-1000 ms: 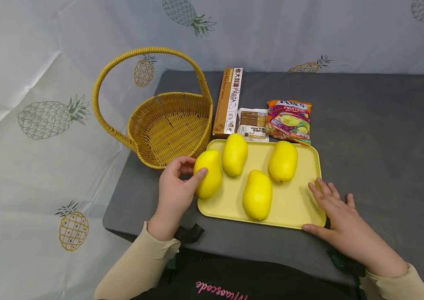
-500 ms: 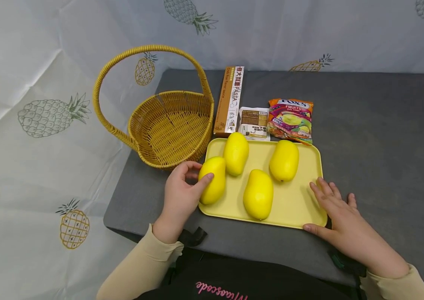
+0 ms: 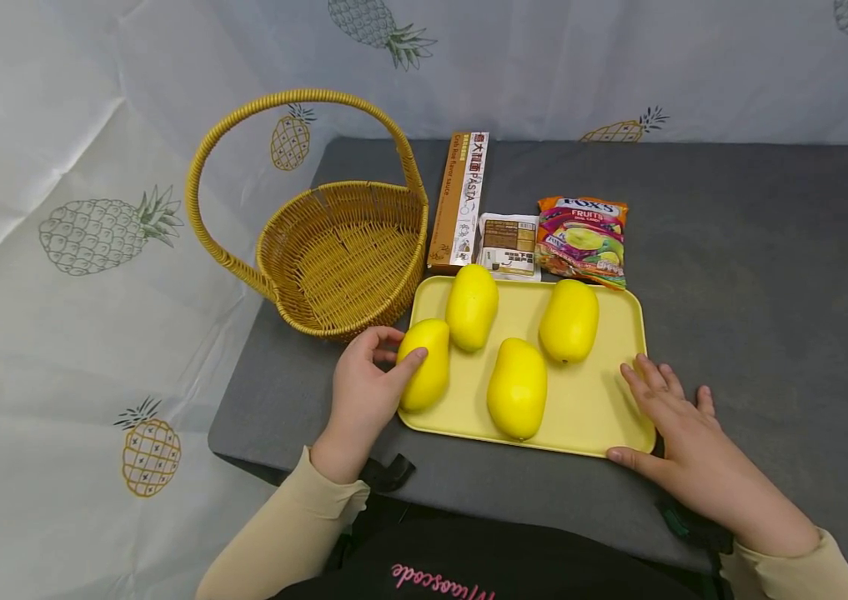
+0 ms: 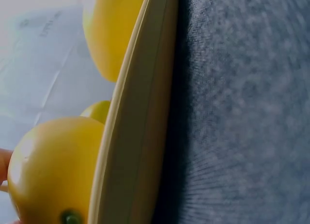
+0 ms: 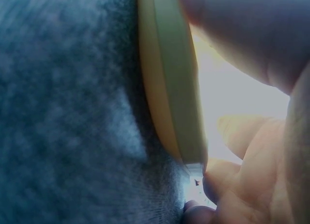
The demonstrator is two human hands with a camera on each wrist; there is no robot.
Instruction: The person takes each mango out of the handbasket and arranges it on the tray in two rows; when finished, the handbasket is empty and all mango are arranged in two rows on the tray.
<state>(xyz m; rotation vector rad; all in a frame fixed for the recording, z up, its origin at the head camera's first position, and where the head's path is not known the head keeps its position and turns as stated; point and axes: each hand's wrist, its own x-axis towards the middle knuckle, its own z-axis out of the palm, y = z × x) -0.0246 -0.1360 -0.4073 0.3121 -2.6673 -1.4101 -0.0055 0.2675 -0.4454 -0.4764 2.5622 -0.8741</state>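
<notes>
Several yellow mangoes sit on a pale yellow tray (image 3: 596,417). My left hand (image 3: 363,383) grips the leftmost mango (image 3: 426,367), thumb over its top and fingers at its far left side; in the left wrist view this mango (image 4: 58,171) shows its dark stem end just behind the tray's rim. The other mangoes are a back-left one (image 3: 472,308), a front-middle one (image 3: 517,389) and a back-right one (image 3: 569,322). Spread at the tray's right edge, my right hand (image 3: 682,433) rests with straight fingers; the right wrist view shows fingers beside the tray wall (image 5: 179,88).
Left of the tray stands a wicker basket (image 3: 348,258) with a tall arched handle. Behind the tray lie a pasta box (image 3: 458,200), a small sachet (image 3: 509,247) and a candy bag (image 3: 583,242). The grey table (image 3: 769,292) ends at the front left.
My left hand has brought the leftmost mango a little nearer and to the right, down at the tray's left side. The right hand has stayed at the tray's edge.
</notes>
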